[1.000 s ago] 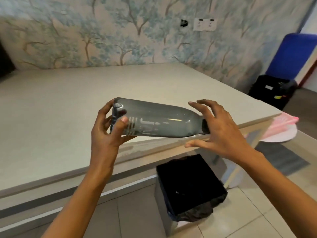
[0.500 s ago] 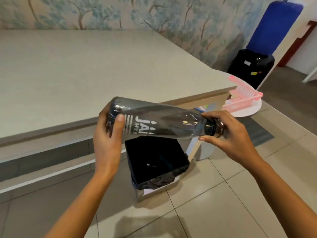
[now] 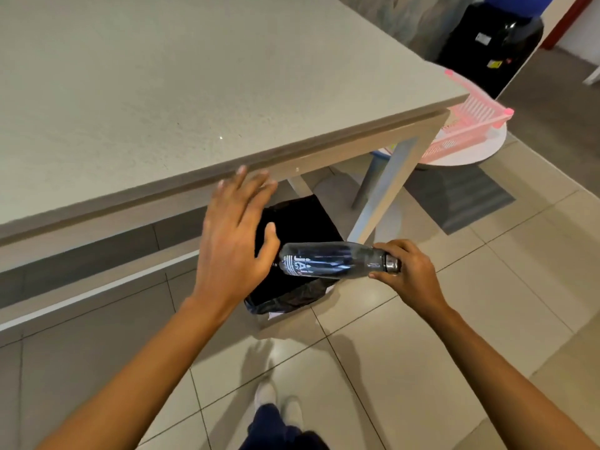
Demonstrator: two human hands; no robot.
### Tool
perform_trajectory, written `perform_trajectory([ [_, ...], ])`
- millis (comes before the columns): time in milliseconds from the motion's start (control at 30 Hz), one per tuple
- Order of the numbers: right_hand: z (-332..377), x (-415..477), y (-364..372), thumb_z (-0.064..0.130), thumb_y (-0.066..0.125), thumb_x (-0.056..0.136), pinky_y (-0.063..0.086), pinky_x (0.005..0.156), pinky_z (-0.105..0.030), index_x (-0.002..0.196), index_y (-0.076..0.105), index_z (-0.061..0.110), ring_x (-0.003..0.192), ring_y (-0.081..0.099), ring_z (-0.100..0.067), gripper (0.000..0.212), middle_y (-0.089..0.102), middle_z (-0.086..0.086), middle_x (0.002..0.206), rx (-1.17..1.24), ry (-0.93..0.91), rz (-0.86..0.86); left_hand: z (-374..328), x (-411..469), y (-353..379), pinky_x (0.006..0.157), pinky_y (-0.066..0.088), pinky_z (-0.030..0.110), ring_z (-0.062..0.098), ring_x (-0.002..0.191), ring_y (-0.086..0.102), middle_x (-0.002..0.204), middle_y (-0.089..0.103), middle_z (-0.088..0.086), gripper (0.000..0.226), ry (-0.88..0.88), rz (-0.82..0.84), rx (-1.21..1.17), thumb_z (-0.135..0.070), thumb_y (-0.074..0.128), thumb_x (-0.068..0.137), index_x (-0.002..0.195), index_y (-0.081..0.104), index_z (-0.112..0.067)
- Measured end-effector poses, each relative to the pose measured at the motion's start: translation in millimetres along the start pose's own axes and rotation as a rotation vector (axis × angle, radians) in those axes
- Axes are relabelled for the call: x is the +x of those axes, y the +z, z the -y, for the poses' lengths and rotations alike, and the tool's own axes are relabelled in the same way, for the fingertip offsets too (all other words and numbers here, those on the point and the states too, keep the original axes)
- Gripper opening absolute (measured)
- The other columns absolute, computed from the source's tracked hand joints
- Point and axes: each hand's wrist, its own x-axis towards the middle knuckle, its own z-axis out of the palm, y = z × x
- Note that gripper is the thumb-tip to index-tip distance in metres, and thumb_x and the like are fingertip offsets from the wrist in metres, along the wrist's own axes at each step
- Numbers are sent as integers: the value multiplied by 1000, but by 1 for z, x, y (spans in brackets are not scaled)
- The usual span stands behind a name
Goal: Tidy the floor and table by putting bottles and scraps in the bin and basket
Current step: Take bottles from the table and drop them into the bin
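A dark see-through plastic bottle (image 3: 328, 262) with white lettering lies level in the air above the bin (image 3: 292, 295), a square bin lined with a black bag on the floor under the table edge. My right hand (image 3: 406, 271) grips the bottle at its neck and cap. My left hand (image 3: 235, 241) is off the bottle, fingers spread and straight, just left of its base and above the bin. A pink slatted basket (image 3: 467, 131) sits on a round white stool past the table corner.
The grey table (image 3: 162, 92) fills the upper left, its slanted leg (image 3: 383, 193) beside the bin. A black case (image 3: 490, 43) stands at the back right. A grey mat (image 3: 467, 196) lies on the tiled floor. My feet (image 3: 276, 407) show at the bottom.
My left hand has let go of the bottle's base and opened. My right hand has carried the bottle lower, over the bin. The view has tilted down toward the floor.
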Motion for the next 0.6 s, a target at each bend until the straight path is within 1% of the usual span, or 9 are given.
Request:
perform_trajectory([
  [100, -10, 14, 44, 25, 86, 68, 49, 81, -28, 119, 67, 13, 95, 61, -27, 56, 64, -11, 108, 1, 110, 1, 13, -7, 30, 115, 30, 44, 26, 135, 42, 134, 57, 10, 35, 68, 188, -9, -14, 53, 90, 123, 61, -5],
  [200, -18, 37, 88, 31, 86, 67, 44, 81, -23, 118, 67, 13, 98, 62, -27, 57, 66, -11, 110, 58, 276, -32, 31, -32, 71, 101, 41, 34, 28, 113, 58, 114, 65, 8, 24, 1, 326, -29, -11, 55, 89, 109, 67, -7],
  [267, -27, 56, 121, 39, 84, 68, 47, 84, -26, 117, 68, 14, 101, 63, -27, 57, 68, -12, 111, 116, 420, -40, 46, -54, 107, 90, 43, 29, 24, 103, 59, 107, 65, 5, 20, -159, 367, -60, -9, 55, 88, 104, 68, -9],
  [367, -50, 82, 174, 44, 81, 71, 49, 88, -32, 116, 68, 13, 108, 61, -30, 56, 67, -14, 115, 222, 616, -42, 73, -96, 172, 80, 39, 21, 23, 95, 60, 109, 65, 7, 20, -536, 379, -122, -7, 56, 88, 103, 69, -10],
  [400, -61, 91, 193, 44, 80, 72, 49, 89, -33, 114, 68, 12, 108, 61, -31, 55, 67, -14, 114, 247, 648, -39, 84, -111, 195, 80, 39, 22, 26, 96, 61, 113, 65, 11, 22, -665, 394, -145, -7, 56, 89, 106, 69, -9],
  [467, -82, 106, 227, 46, 79, 73, 50, 87, -34, 107, 69, 8, 106, 62, -32, 52, 69, -14, 109, 258, 691, -2, 105, -142, 238, 94, 38, 29, 33, 113, 56, 131, 56, 19, 33, -815, 502, -96, -13, 55, 92, 124, 60, -4],
  [533, -108, 121, 264, 46, 79, 73, 53, 79, -33, 87, 65, 6, 95, 66, -33, 45, 69, -13, 92, 274, 720, 30, 127, -176, 279, 111, 26, 35, 34, 138, 31, 153, 30, 17, 53, -729, 733, 116, -30, 51, 96, 143, 39, -8],
  [567, -121, 128, 282, 45, 80, 72, 55, 78, -36, 82, 62, 7, 91, 67, -34, 43, 67, -12, 87, 307, 725, 41, 136, -191, 297, 116, 18, 38, 33, 145, 18, 158, 18, 12, 59, -634, 810, 216, -37, 46, 97, 148, 30, -13],
  [600, -133, 134, 300, 43, 81, 72, 57, 80, -41, 84, 61, 8, 91, 67, -35, 42, 66, -13, 89, 342, 726, 62, 142, -204, 313, 118, 13, 39, 30, 147, 12, 161, 12, 8, 60, -543, 845, 272, -40, 42, 98, 150, 26, -16],
])
